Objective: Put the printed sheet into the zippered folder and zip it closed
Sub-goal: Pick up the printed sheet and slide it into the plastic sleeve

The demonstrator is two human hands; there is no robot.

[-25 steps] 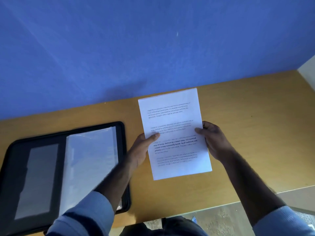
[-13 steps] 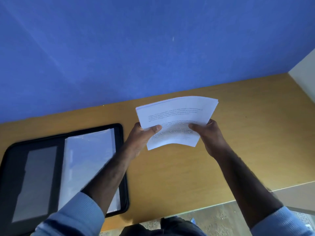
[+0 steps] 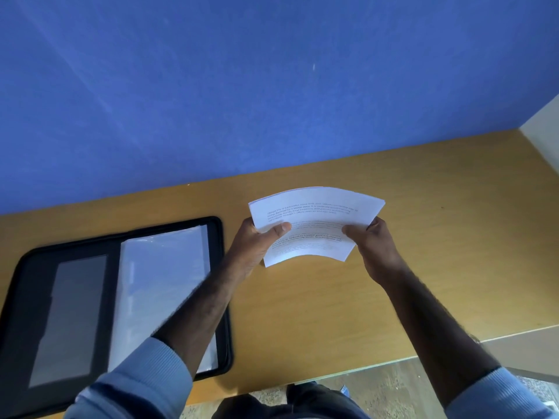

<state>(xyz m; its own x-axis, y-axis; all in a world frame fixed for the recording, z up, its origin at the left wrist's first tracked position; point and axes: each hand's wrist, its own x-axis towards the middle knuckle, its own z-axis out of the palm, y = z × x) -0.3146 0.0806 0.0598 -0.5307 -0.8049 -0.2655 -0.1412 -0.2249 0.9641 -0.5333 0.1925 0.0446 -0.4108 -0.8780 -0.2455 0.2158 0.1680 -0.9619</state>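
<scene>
Lifting off the desk (image 3: 453, 237) now, the sheet (image 3: 314, 225) bows between my hands, left (image 3: 257, 246) and right (image 3: 372, 246) both pinching its edges (it lay flat a second ago); the folder (image 3: 75, 313) waits open, left of them.

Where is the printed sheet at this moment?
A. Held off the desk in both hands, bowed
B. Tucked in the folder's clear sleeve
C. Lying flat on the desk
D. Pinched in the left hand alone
A. The printed sheet arches upward, gripped at its sides by the left hand and right hand, beside the open zippered folder.
</scene>
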